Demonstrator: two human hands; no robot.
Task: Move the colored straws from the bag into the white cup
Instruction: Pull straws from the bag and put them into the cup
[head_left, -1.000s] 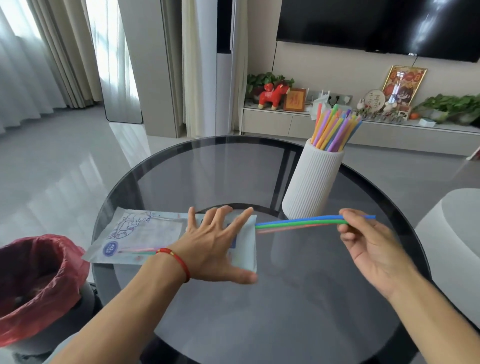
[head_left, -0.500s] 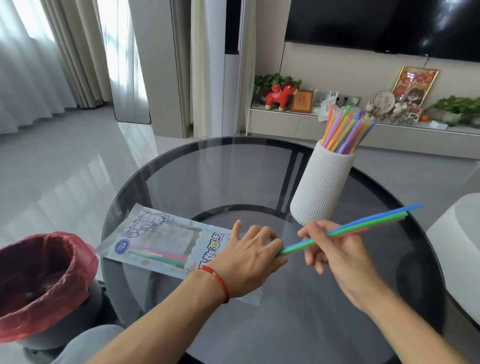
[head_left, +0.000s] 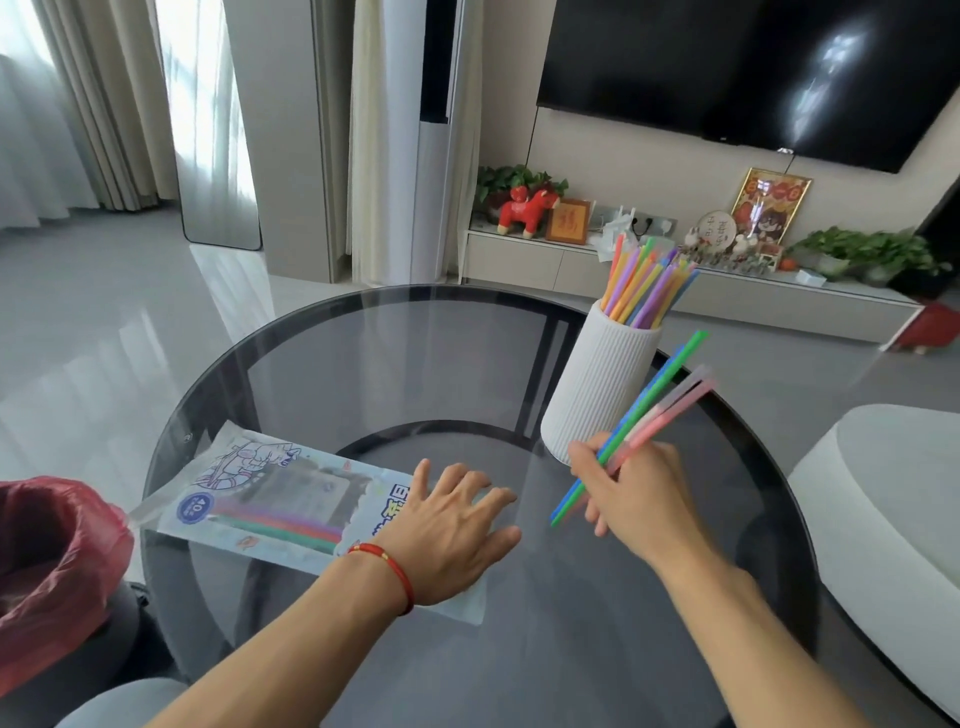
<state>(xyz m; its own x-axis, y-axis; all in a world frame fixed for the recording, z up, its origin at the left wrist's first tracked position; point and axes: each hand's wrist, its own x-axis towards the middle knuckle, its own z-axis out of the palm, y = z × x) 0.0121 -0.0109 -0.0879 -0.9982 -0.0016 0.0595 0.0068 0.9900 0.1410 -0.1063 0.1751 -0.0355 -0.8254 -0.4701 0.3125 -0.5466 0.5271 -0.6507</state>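
Note:
A clear printed straw bag (head_left: 270, 499) lies flat on the round glass table (head_left: 363, 364), with several colored straws still inside. My left hand (head_left: 452, 530) presses flat on the bag's open right end, fingers spread. My right hand (head_left: 628, 499) grips a few straws (head_left: 649, 410), green, blue and pink, tilted up to the right just beside the white ribbed cup (head_left: 597, 379). The cup stands upright at the table's right and holds several colored straws (head_left: 644, 283) that fan out above its rim.
A bin lined with a red bag (head_left: 47, 566) stands at the lower left beside the table. A white rounded seat (head_left: 883, 499) sits at the right. Behind the table runs a low TV shelf (head_left: 675, 280) with ornaments and plants.
My right hand has pulled the straws fully out of the bag and swung them from level to steeply tilted up, close to the cup. My left hand stays on the bag.

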